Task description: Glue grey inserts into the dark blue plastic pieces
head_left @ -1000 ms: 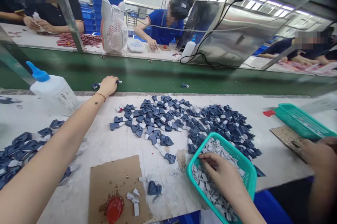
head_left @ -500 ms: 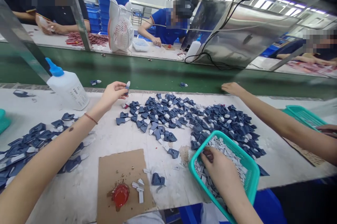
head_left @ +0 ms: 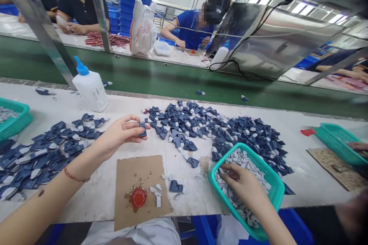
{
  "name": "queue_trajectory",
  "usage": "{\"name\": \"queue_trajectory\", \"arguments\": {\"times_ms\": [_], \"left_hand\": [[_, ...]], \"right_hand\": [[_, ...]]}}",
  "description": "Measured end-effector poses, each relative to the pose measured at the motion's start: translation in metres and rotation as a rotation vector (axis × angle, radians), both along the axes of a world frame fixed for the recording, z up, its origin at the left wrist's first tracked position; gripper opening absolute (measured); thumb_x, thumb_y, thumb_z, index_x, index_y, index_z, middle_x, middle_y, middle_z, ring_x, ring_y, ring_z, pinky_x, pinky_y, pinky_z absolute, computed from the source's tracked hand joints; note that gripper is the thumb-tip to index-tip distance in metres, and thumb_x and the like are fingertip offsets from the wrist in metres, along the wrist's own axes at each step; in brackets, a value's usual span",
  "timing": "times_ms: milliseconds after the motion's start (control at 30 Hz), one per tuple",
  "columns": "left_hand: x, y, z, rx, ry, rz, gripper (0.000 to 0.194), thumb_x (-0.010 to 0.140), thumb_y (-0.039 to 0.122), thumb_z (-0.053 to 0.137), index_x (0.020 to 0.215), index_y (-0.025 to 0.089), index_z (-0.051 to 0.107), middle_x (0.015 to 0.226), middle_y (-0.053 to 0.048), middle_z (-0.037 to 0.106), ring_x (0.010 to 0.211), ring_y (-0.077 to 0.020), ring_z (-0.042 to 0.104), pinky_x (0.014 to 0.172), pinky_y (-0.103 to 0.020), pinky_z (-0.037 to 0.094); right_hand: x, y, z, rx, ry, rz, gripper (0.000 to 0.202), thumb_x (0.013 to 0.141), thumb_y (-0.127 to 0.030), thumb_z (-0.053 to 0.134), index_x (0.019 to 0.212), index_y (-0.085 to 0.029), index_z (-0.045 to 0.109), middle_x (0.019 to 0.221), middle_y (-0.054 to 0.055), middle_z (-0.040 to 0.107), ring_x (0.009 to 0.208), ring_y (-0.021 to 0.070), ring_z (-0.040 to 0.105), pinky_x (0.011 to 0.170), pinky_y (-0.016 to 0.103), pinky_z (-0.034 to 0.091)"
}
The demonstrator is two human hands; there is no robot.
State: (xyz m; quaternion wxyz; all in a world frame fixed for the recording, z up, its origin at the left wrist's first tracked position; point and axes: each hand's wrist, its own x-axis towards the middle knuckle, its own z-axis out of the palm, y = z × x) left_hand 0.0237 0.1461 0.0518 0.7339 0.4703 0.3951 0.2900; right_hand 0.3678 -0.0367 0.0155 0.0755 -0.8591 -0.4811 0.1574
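My left hand (head_left: 125, 134) pinches a navy plastic piece with a pale tip (head_left: 142, 125), held upright above the table left of a loose heap of similar navy pieces (head_left: 184, 120). My right hand (head_left: 243, 180) reaches into a green basket (head_left: 280, 195) full of small grey-white plastic pieces (head_left: 243, 158). Its fingers are drawn together at the basket's left side; what lies between them is too small to make out. In front of me, a cardboard sheet (head_left: 126, 176) bears a red cap (head_left: 138, 197) in a wet spill and a few grey-white pieces (head_left: 157, 195).
A white bottle with blue nozzle (head_left: 91, 91) stands by a metal post. More navy pieces (head_left: 54, 145) spread at left beside another green basket (head_left: 25, 120). A green conveyor belt (head_left: 172, 80) runs behind, carrying a few pieces. Co-workers sit opposite; one's hand (head_left: 358, 146) shows at right.
My left hand has come back from the belt's edge toward me with the navy piece. My right hand stays in the basket. A neighbour's arm has withdrawn at right, where a piece lies on the belt.
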Motion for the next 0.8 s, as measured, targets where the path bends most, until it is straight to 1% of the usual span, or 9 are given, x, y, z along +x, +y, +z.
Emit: {"name": "queue_trajectory", "arguments": {"times_ms": [67,133,233,333,500,600,667,800], "left_hand": [[-0.008,-0.013,0.001,-0.011,0.019,-0.015,0.032,0.073,0.03,0.078,0.093,0.022,0.055,0.109,-0.008,0.073,0.077,-0.0171,0.071,0.07,-0.027,0.056],[-0.015,-0.025,0.002,-0.009,0.045,-0.029,0.03,0.075,0.032,0.076,0.094,0.023,0.055,0.109,-0.007,0.073,0.078,-0.0176,0.071,0.072,-0.029,0.055],[-0.025,-0.041,0.003,0.015,0.062,-0.032,0.028,0.076,0.034,0.075,0.094,0.025,0.056,0.11,-0.008,0.073,0.083,-0.0199,0.07,0.075,-0.03,0.054],[-0.032,-0.056,0.001,-0.001,0.076,0.0,0.028,0.075,0.035,0.076,0.092,0.026,0.056,0.112,-0.009,0.072,0.09,-0.0232,0.069,0.074,-0.031,0.054],[-0.045,-0.078,-0.008,-0.072,0.073,0.055,0.029,0.072,0.038,0.078,0.092,0.028,0.059,0.111,-0.008,0.072,0.095,-0.0254,0.068,0.072,-0.031,0.054],[-0.053,-0.09,-0.014,-0.115,0.074,0.129,0.03,0.072,0.038,0.078,0.093,0.029,0.058,0.111,-0.007,0.072,0.096,-0.0259,0.067,0.072,-0.031,0.054],[-0.059,-0.096,-0.018,-0.141,0.092,0.175,0.032,0.073,0.038,0.077,0.096,0.029,0.058,0.113,-0.007,0.071,0.097,-0.0257,0.066,0.074,-0.032,0.054],[-0.067,-0.105,-0.023,-0.175,0.1,0.207,0.034,0.072,0.04,0.077,0.096,0.029,0.056,0.115,-0.007,0.07,0.098,-0.0271,0.066,0.075,-0.033,0.054]], "right_hand": [[0.002,-0.002,0.003,0.009,0.05,0.007,0.031,0.075,-0.033,0.058,0.097,-0.018,0.073,0.088,0.009,0.076,0.084,0.0266,0.071,0.066,0.031,0.056],[0.002,-0.003,0.004,0.028,0.07,0.007,0.033,0.076,-0.036,0.058,0.099,-0.018,0.073,0.092,0.009,0.077,0.086,0.0261,0.072,0.069,0.031,0.057],[-0.002,-0.003,0.002,0.053,0.034,-0.004,0.034,0.078,-0.042,0.057,0.093,-0.017,0.073,0.088,0.011,0.077,0.082,0.0294,0.072,0.066,0.035,0.057],[-0.007,-0.002,-0.001,0.066,-0.026,0.0,0.029,0.078,-0.041,0.056,0.085,-0.019,0.074,0.083,0.011,0.077,0.077,0.0309,0.071,0.065,0.038,0.055],[-0.009,0.002,-0.001,0.066,-0.068,0.02,0.026,0.079,-0.035,0.053,0.081,-0.021,0.076,0.085,0.008,0.077,0.074,0.0287,0.071,0.061,0.035,0.053],[-0.004,0.004,-0.002,0.067,-0.097,0.005,0.03,0.08,-0.033,0.05,0.082,-0.02,0.077,0.085,0.009,0.078,0.077,0.03,0.071,0.063,0.036,0.053],[-0.001,0.005,-0.002,0.074,-0.114,0.0,0.032,0.081,-0.032,0.047,0.084,-0.019,0.077,0.089,0.01,0.078,0.08,0.0307,0.072,0.064,0.037,0.053],[-0.001,0.003,-0.002,0.11,-0.148,0.006,0.034,0.082,-0.033,0.047,0.09,-0.018,0.075,0.091,0.011,0.077,0.081,0.0309,0.071,0.066,0.038,0.054]]}}
